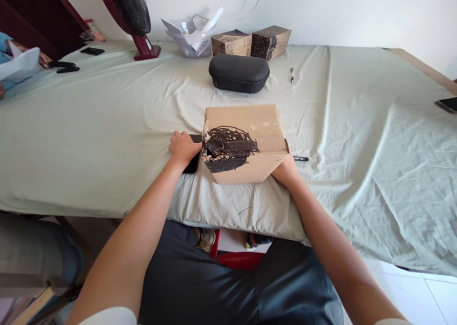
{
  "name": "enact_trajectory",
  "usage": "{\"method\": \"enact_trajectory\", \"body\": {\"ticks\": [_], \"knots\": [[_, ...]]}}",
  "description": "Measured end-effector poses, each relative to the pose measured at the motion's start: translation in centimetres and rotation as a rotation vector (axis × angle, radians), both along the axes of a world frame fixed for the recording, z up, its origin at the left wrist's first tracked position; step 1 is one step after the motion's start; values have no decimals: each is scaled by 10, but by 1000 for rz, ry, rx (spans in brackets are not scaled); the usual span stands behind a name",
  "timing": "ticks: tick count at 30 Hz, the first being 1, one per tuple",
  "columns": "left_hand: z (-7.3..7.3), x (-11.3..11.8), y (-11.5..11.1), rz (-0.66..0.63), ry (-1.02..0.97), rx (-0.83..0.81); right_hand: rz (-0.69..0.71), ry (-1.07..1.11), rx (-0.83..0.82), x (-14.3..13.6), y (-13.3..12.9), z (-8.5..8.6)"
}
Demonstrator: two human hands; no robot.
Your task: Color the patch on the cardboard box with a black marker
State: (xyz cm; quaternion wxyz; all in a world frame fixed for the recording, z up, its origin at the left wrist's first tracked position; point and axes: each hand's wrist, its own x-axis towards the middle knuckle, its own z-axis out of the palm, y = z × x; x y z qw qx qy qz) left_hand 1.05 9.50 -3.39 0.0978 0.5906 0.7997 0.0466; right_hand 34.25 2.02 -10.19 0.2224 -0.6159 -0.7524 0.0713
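A closed cardboard box with black marker scribble on its left part stands near the table's front edge. My left hand is at its left side, thumb toward the torn, scribbled corner, fingers bent over a dark phone lying beside the box. Whether those fingers grip anything is unclear. My right hand supports the box at its lower right corner, its fingers hidden beneath or behind the cardboard. A dark pen lies just right of that hand.
Behind the box sits a black zip case. Two smaller scribbled boxes, a clear basket of papers and a red fan stand along the wall. Another person's arm shows at far left. A phone lies at far right.
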Motion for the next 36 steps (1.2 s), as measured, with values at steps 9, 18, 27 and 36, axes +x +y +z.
{"method": "enact_trajectory", "body": {"ticks": [9, 18, 27, 36], "knots": [[-3, -1, 0, -8, -61, 29, -43, 5, -11, -5, -5, 5], [-6, -7, 1, -22, -76, 26, -46, -12, 10, -5, -6, 4], [-7, -5, -10, -42, -53, 38, -34, -25, 84, -2, -7, -5], [-22, -17, -44, -81, -37, 116, 19, -23, 76, 8, -7, -16]]}}
